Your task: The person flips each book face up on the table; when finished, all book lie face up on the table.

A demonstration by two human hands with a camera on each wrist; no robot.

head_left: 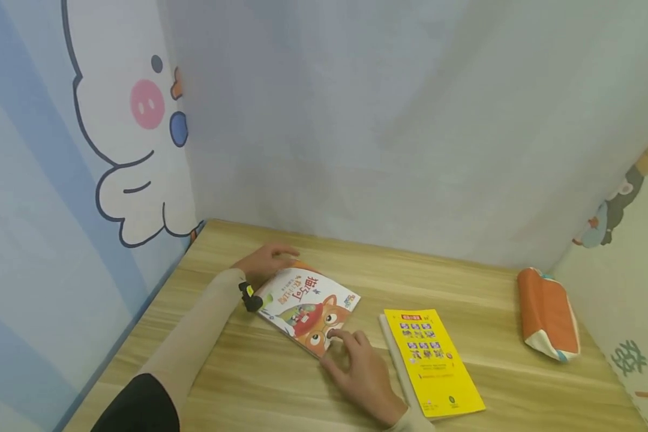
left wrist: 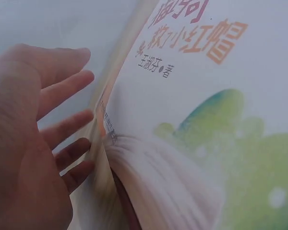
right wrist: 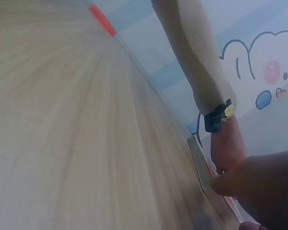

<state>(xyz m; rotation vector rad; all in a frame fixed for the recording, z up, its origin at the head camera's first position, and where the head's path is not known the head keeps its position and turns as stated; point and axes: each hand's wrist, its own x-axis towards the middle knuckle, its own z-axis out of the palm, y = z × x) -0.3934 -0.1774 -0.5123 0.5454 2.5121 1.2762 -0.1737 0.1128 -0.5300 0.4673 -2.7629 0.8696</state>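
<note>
- Head view shows 2 hands on a picture book point(head_left: 309, 313) with an orange fox on its cover; it lies on the wooden table point(head_left: 480, 282), left of the middle, turned at an angle.
- The left hand point(head_left: 263, 263) rests at the far left corner of the book. In the left wrist view its fingers point(left wrist: 62, 129) are straight and spread against the page edges, so this grip is open and holds nothing.
- The right hand point(head_left: 359, 372) is at the near right corner. Its fingertips point(head_left: 339, 337) touch the cover, a little bent; I judge the grip open, pressing and not pinching.
- As I judge, the book is closed and flat, only steadied by both hands; opening or moving it is not yet done.
- A yellow booklet point(head_left: 431, 360) lies just beside the right hand, and an orange pencil case point(head_left: 548, 312) well apart at the right.
</note>
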